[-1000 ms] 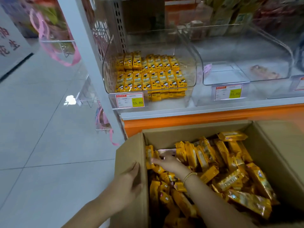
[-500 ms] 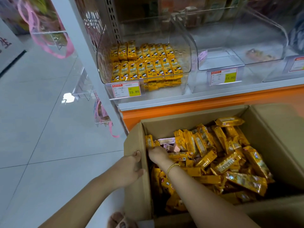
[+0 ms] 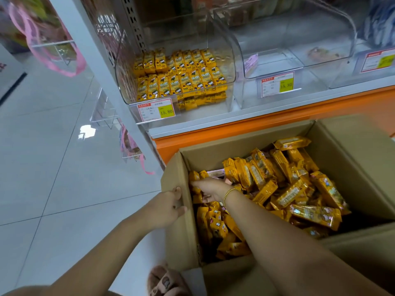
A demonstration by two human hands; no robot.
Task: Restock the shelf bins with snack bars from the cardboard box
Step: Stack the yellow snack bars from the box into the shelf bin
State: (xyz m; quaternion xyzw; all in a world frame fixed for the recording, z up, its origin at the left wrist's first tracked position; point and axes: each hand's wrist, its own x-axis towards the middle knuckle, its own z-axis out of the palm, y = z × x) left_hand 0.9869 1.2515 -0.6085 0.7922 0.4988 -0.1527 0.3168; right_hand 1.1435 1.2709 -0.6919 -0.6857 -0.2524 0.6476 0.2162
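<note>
An open cardboard box stands on the floor below the shelf, filled with loose yellow snack bars. My left hand grips the top edge of the box's left wall, fingers curled over it. My right hand, with a bead bracelet on the wrist, is inside the box at its far left corner; thumb on top and fingers curled under, it holds a few bars there. Above, the left clear shelf bin holds neat rows of the same yellow bars.
A second clear bin to the right holds one small packet. Price tags hang on the bin fronts above the orange shelf base. Pink bags hang at left over tile floor. A slippered foot stands beside the box.
My right hand has moved left to the box's far left corner and closed on bars. My left hand has shifted up to the wall's top edge. The view has tilted down.
</note>
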